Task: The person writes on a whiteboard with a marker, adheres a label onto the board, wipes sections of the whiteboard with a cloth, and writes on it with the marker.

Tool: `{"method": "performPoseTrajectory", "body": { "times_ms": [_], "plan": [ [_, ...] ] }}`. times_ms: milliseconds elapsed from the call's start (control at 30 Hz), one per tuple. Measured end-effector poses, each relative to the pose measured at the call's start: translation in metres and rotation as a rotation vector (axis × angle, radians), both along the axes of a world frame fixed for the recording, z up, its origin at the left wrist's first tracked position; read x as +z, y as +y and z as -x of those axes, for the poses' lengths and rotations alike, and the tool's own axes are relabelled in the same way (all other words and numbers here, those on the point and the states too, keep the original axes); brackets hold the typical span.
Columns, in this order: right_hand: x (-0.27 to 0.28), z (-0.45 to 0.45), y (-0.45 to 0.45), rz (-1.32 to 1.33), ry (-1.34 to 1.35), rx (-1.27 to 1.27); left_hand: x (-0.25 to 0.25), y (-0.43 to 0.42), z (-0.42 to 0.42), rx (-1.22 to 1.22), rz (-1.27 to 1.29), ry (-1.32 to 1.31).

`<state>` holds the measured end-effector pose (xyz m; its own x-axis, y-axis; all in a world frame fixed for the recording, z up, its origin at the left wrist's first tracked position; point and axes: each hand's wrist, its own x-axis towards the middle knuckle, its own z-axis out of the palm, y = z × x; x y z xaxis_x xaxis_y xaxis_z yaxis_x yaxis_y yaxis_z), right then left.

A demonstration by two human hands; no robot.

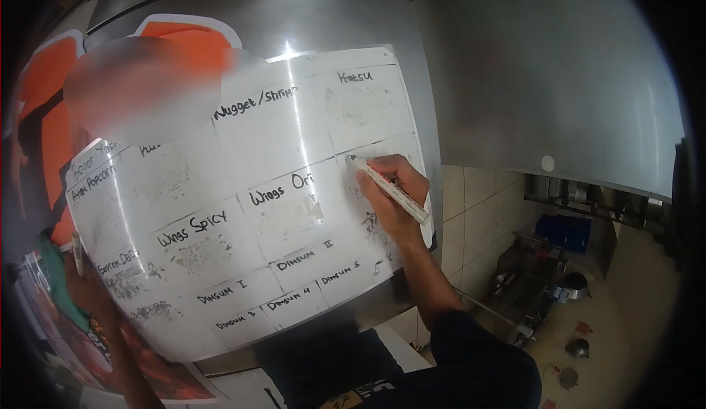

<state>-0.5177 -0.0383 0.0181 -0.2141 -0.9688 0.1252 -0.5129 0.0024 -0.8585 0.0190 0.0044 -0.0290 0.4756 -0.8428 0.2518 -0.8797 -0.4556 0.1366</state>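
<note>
My right hand (397,188) is closed around a white marker (391,188) with red print. The marker's tip touches the whiteboard (279,144) in the cell below the word "Katsu", where a short dark mark shows. At the board's left edge, my left hand (84,287) is bent around a green cloth (65,280), and a small white stick-like piece (78,251) shows by the fingers. Handwritten labels such as "Wings Spicy", "Wings Ori" and "Dimsum I" fill a ruled grid. Grey smudges lie beneath several labels.
Behind the board is a shiny metal panel (353,19). Orange cut-out posters (44,129) hang at the left, partly blurred. On the lower right are a tiled wall (478,225), a blue crate (562,232) and metal pots (577,346) on the floor.
</note>
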Motion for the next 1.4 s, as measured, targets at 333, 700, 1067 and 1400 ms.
{"method": "performPoseTrajectory", "body": {
  "times_ms": [333, 700, 1067, 1400],
  "plan": [
    [-0.001, 0.0, -0.001, 0.042, 0.058, 0.032, 0.006, -0.001, 0.007, -0.006, -0.002, 0.074],
    [0.001, -0.002, -0.003, 0.028, 0.119, 0.016, 0.001, 0.002, -0.002, 0.034, -0.03, 0.077],
    [0.0, 0.0, -0.002, -0.038, 0.065, 0.011, 0.0, 0.001, 0.0, 0.043, -0.001, 0.08],
    [-0.002, 0.003, 0.0, -0.016, 0.035, 0.032, 0.002, 0.0, 0.003, 0.008, -0.009, 0.1]
  ]
}}
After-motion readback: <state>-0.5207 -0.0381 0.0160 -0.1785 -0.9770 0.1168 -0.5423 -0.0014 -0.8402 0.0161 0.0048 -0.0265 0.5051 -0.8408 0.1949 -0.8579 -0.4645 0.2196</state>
